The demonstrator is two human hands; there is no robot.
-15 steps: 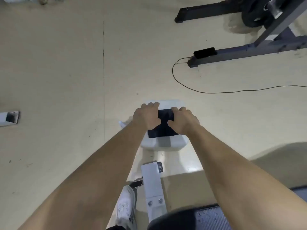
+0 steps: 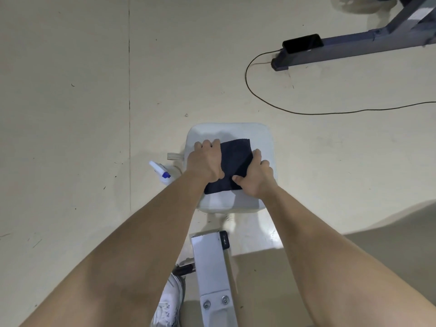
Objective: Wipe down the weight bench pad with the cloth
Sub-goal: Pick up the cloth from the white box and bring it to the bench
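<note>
A dark cloth lay flat on top of the pale bench pad, covering its middle and reaching toward the near edge. The left hand rested palm down on the cloth's left edge, its fingers pressed together and curled over toward the far left part of the pad, the thumb lying on the fabric. The right hand sat palm down on the cloth's right side nearer the person, fingers bunched and bent, the thumb pointing inward across the fabric toward the left thumb. Between the two hands a wide strip of cloth stayed uncovered. Both bare forearms reached forward from the bottom of the view. Below the pad, the white metal frame of the bench ran toward the person, and a white shoe stood just left of it. A spray bottle with a blue trigger lay on the floor just left of the pad. Farther right, a black phone rested on a grey metal bar, with a thin cable looping across the floor.
</note>
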